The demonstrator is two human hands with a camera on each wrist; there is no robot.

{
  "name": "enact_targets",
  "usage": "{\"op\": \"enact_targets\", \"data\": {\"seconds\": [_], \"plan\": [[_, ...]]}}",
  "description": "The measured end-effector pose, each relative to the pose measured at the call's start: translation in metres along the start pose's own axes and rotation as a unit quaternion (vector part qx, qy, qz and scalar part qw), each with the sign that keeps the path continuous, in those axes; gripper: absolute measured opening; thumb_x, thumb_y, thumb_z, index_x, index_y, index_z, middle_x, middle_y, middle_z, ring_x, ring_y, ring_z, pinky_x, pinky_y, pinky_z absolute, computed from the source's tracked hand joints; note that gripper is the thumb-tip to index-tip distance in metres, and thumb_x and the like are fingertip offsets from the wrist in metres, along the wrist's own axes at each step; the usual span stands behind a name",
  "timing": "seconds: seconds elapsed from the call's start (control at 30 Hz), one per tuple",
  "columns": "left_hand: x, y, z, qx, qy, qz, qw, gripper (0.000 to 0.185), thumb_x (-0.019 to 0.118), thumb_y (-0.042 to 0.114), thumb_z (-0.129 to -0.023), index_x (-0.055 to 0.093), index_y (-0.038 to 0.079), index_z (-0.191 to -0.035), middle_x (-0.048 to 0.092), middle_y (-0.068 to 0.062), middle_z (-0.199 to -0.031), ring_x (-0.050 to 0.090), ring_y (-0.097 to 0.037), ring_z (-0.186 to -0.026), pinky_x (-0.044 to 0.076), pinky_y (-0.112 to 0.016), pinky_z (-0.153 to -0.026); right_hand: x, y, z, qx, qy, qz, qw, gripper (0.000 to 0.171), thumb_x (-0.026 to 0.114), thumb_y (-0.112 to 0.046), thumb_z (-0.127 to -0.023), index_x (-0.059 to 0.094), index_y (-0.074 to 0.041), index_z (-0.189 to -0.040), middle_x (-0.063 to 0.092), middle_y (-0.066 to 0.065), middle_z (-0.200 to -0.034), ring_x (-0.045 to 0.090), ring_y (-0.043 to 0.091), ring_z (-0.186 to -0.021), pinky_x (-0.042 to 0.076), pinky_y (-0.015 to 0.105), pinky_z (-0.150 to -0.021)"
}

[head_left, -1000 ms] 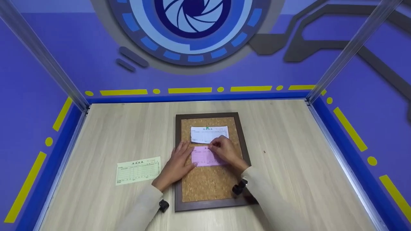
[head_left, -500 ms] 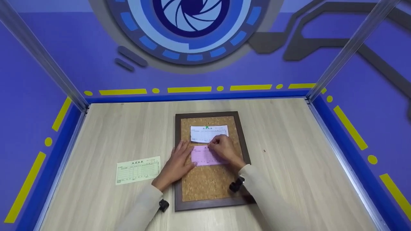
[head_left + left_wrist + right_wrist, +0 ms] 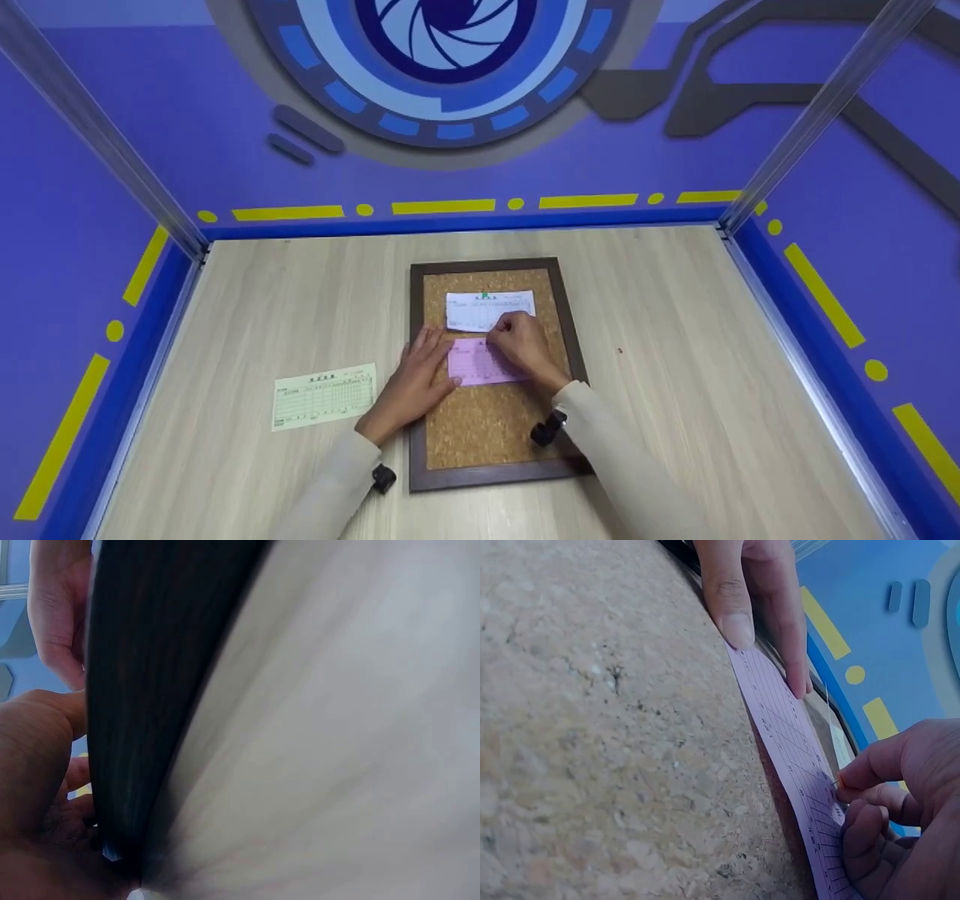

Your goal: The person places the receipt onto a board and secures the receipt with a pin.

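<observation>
Pink slip [image 3: 480, 362] edge under left hand [image 3: 415, 379], seemingly flat.

Person's forearms and hands, seen from above. Both arms wear long, close-fitting sleeves of plain cream-beige cloth: left sleeve [image 3: 330, 487], right sleeve [image 3: 630, 472], each ending at the wrist in a smooth cuff with no visible pattern or lettering. A small black device sits at each wrist, just below the cuff: left wrist device [image 3: 383, 478], rounded and compact; right wrist device [image 3: 548, 427], blocky, with a short projecting part. The left hand [image 3: 412, 382] and right hand [image 3: 525, 346] are bare, with no gloves or rings; the fingernails [image 3: 737, 628] are short and unpainted.
</observation>
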State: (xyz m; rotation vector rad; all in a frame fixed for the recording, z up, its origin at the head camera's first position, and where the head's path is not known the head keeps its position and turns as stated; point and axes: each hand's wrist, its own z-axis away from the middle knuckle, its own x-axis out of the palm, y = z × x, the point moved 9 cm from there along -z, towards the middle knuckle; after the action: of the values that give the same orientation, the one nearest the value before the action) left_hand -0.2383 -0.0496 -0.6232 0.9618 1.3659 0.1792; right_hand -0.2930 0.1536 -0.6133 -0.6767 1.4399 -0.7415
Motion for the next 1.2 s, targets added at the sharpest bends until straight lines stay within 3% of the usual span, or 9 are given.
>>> {"op": "enact_targets", "data": {"seconds": [0.07,0.3,0.63,0.77,0.97,1.13,1.2], "plan": [[0.000,0.000,0.000,0.000,0.001,0.000,1.0000,0.070,0.075,0.029,-0.103,0.051,-0.001,-0.161,0.031,-0.024,-0.177,0.015,-0.046,-0.168,0.016,-0.072,-0.130,0.001,0.004,-0.003,-0.013,0.003,-0.007,1.000,0.013,0.076,-0.007,-0.082,0.071,-0.011,-0.071,0.066,-0.002,-0.070,0.057,0.015,-0.066,0.043,0.028,-0.058],[0.000,0.002,0.000,0.005,0.002,0.002,1.0000,0.069,0.075,0.028,-0.103,0.051,-0.001,-0.161,0.030,-0.025,-0.177,0.015,-0.047,-0.168,0.016,-0.072,-0.130,0.011,0.028,-0.017,0.003,-0.003,-0.006,1.000,0.017,0.080,-0.012,-0.080,0.070,-0.017,-0.068,0.067,-0.006,-0.069,0.059,0.012,-0.066,0.046,0.027,-0.058],[0.000,0.000,0.001,0.001,-0.001,-0.007,1.0000,0.068,0.076,0.028,-0.103,0.053,0.000,-0.160,0.031,-0.025,-0.177,0.017,-0.047,-0.167,0.017,-0.072,-0.130,0.000,-0.002,-0.003,-0.018,-0.005,-0.006,1.000,0.014,0.077,-0.005,-0.082,0.071,-0.010,-0.070,0.067,-0.002,-0.070,0.057,0.013,-0.068,0.044,0.026,-0.060],[0.001,0.000,0.001,0.000,-0.004,-0.007,1.0000,0.067,0.075,0.029,-0.104,0.053,0.000,-0.160,0.031,-0.025,-0.177,0.017,-0.047,-0.167,0.016,-0.072,-0.130,0.009,0.018,-0.015,-0.025,-0.002,0.008,1.000,0.016,0.079,-0.007,-0.080,0.071,-0.015,-0.068,0.066,-0.008,-0.067,0.057,0.010,-0.065,0.044,0.025,-0.059],[0.000,-0.001,0.001,-0.008,-0.005,-0.002,1.0000,0.068,0.075,0.029,-0.104,0.052,0.001,-0.161,0.031,-0.023,-0.177,0.016,-0.045,-0.168,0.015,-0.071,-0.131,0.006,0.011,-0.011,-0.045,0.005,0.005,0.999,0.014,0.079,-0.006,-0.078,0.072,-0.012,-0.068,0.067,-0.004,-0.067,0.058,0.013,-0.065,0.046,0.028,-0.059],[0.000,0.001,0.001,-0.006,-0.008,-0.002,1.0000,0.068,0.074,0.030,-0.104,0.051,0.001,-0.162,0.030,-0.023,-0.178,0.016,-0.045,-0.168,0.015,-0.071,-0.131,0.017,0.030,-0.020,-0.067,0.008,0.013,0.998,0.015,0.078,-0.006,-0.080,0.070,-0.014,-0.069,0.066,-0.004,-0.068,0.056,0.011,-0.063,0.043,0.027,-0.055],[0.000,0.001,0.001,-0.005,-0.008,-0.004,1.0000,0.068,0.074,0.030,-0.105,0.051,0.000,-0.162,0.030,-0.023,-0.178,0.016,-0.045,-0.168,0.015,-0.071,-0.131,0.014,0.023,-0.016,-0.067,0.006,0.010,0.998,0.015,0.078,-0.005,-0.081,0.071,-0.012,-0.070,0.067,-0.002,-0.068,0.056,0.013,-0.064,0.043,0.028,-0.055]]}}
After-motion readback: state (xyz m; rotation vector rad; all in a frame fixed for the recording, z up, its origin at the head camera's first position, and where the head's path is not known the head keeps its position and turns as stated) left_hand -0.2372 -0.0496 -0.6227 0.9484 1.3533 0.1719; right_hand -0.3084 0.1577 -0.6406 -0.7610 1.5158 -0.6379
